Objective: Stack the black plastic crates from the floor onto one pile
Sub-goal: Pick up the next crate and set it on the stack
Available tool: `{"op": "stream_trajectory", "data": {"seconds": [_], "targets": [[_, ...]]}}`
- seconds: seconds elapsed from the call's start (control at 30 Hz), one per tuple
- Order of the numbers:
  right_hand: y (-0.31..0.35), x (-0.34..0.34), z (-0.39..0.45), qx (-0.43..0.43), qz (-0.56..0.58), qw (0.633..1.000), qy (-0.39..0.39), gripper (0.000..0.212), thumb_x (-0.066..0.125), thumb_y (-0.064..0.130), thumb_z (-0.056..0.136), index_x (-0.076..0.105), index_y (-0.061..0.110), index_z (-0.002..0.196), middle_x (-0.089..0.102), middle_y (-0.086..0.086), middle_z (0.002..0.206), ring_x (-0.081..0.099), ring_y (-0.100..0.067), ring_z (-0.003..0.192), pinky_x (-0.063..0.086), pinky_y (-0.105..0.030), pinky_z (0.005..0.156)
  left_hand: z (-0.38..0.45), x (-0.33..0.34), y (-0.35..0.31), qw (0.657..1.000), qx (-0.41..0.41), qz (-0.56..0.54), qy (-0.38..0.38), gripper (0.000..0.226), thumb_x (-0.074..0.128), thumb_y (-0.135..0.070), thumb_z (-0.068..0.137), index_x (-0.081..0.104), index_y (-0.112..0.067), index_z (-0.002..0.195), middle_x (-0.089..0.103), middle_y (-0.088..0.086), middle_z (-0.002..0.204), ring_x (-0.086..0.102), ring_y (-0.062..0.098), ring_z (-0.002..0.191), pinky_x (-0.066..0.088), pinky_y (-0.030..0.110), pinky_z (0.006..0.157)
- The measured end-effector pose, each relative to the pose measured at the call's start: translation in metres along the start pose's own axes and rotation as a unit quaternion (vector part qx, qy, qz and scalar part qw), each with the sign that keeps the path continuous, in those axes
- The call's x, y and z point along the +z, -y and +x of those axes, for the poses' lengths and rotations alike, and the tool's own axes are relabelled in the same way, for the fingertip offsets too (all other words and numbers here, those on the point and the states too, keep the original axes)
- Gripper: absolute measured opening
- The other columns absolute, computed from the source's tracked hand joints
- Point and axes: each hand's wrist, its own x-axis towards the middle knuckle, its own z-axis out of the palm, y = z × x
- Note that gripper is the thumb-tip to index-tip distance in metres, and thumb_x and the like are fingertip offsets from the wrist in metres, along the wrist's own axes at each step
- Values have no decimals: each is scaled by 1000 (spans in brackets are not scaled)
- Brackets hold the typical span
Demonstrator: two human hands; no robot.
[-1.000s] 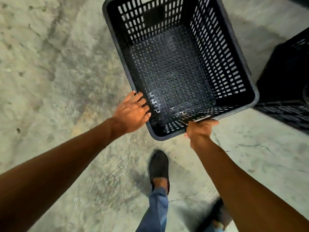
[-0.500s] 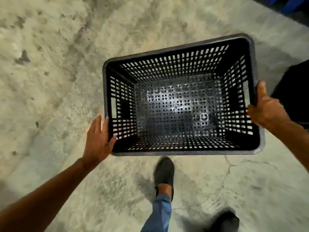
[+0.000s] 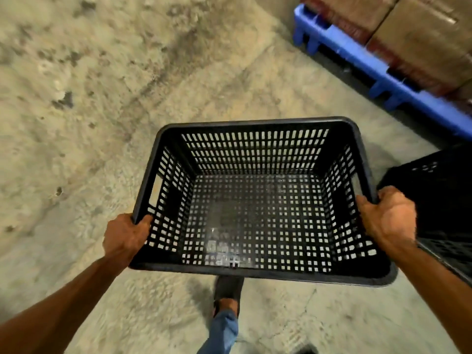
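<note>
A person carries an empty black crate [image 3: 258, 200] above the concrete floor [image 3: 102, 123], left hand [image 3: 125, 235] and right hand [image 3: 389, 218] clamped over its side rims; the stiff, perforated plastic looks light, another black crate [image 3: 444, 200] just beyond the right fingers.

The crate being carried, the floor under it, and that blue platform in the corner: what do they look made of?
The crate looks like moulded black plastic, slightly glossy: thin lattice walls, rounded rim, a sheen on its base. The floor seems bare concrete, matte and rough, stained and cracked. The blue platform is probably moulded plastic too, judging by its even colour and chunky feet, though it is blurred.
</note>
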Motion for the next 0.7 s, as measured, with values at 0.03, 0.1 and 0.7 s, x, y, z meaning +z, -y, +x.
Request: {"op": "stream_trajectory", "data": {"seconds": [0.03,0.1,0.7], "targets": [[10,-27,-6,-14,12,1000,-11,39,60,36,81,59,-2,92,63,-32,91,61,-43,86,49,-43,74,-16,-22,-4,999,7,-25,-21,43,58,-35,85,66,5,98,65,22,80,61,36,72,49,39,67],[30,-85,-20,-50,45,997,-39,43,56,41,79,58,-1,89,63,-32,89,60,-46,87,48,-45,73,-49,-72,-17,994,22,-83,-63,43,58,-33,86,66,6,102,66,25,82,61,39,75,47,40,68],[-69,-629,-179,-209,209,843,-450,43,57,43,79,53,1,75,60,-30,75,58,-42,72,36,-41,62,-415,-354,-211,813,258,-498,-155,33,60,-25,85,52,-3,62,40,4,52,44,17,47,34,14,39]]}}
